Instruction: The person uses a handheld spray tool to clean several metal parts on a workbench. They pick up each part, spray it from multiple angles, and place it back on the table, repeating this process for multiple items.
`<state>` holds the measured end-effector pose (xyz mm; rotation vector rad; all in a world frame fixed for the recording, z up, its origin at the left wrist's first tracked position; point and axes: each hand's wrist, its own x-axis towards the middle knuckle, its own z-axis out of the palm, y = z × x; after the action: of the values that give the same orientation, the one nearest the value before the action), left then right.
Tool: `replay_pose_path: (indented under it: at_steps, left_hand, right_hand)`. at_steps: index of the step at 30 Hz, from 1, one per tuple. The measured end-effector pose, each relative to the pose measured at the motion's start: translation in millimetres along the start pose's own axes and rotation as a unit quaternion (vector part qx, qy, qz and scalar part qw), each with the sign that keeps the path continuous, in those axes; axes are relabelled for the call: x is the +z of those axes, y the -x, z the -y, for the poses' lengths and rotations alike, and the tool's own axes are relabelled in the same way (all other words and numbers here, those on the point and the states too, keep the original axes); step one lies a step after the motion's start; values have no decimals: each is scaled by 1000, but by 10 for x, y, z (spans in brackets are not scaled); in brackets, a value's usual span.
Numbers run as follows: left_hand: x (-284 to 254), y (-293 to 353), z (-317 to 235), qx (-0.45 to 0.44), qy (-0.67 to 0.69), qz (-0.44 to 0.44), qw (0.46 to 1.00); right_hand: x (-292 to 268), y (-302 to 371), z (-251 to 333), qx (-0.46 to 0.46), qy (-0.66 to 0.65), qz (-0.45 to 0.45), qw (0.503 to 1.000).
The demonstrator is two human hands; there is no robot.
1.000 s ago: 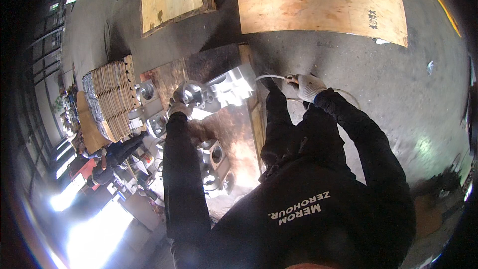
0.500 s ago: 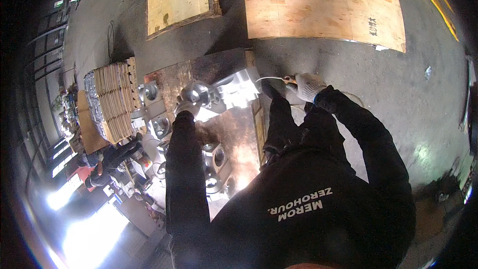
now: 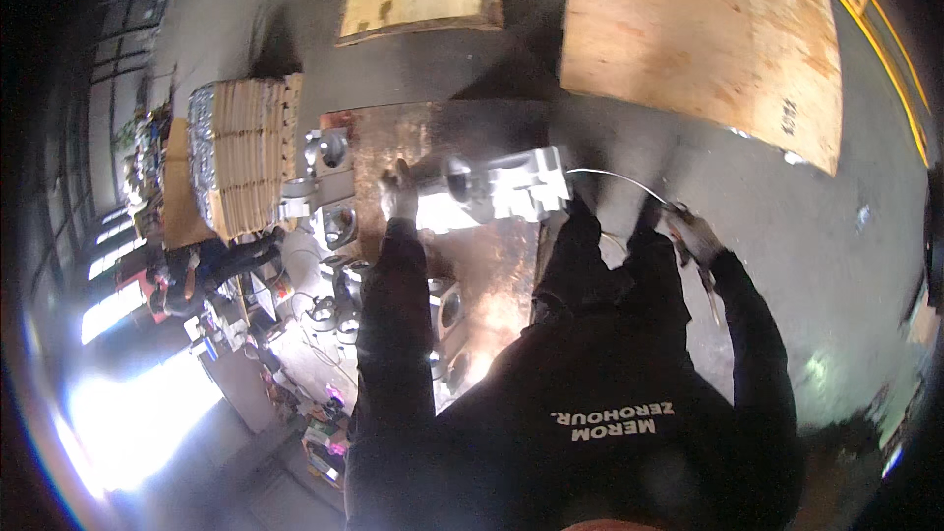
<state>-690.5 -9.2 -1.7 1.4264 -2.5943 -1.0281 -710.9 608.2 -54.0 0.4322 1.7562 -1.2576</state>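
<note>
A shiny silver machined metal part (image 3: 526,187) lies across the near-middle of a brown, worn work surface. At its left end is my gloved left hand (image 3: 398,192), fingers stretched away from me and apart; blur hides whether they touch the metal. Off to the right, my gloved right hand (image 3: 693,234) is closed around an air blow gun (image 3: 678,214). The gun's long thin curved nozzle (image 3: 619,175) reaches left to just beside the part's right end. A pale hose (image 3: 716,307) hangs below that hand.
More silver parts with round bores (image 3: 339,224) stand along the surface's left side. Beyond them is a stack of cardboard sheets (image 3: 246,152). Two wooden boards (image 3: 698,39) lie ahead. A person in dark clothes (image 3: 211,261) is at the far left, near a cluttered bench.
The metal part has turned, and its round end no longer faces up. My left hand has loosened from that end. My right hand has drawn back right and nearer me with the blow gun.
</note>
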Motion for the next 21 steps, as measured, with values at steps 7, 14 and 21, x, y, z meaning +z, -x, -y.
replay_pose_path:
  at_steps: [7,14,21]
  left_hand:
    - [-817,-1430,1546,25,-401,-31,915]
    - [582,-643,-513,98,-290,71,949]
    - [-387,-218,-71,191,48,278,940]
  right_hand:
    - [873,523,25,-15,-165,22,986]
    - [579,449,-119,-59,-1,-147,987]
    - [975,308,1831,-400,336,-140,841]
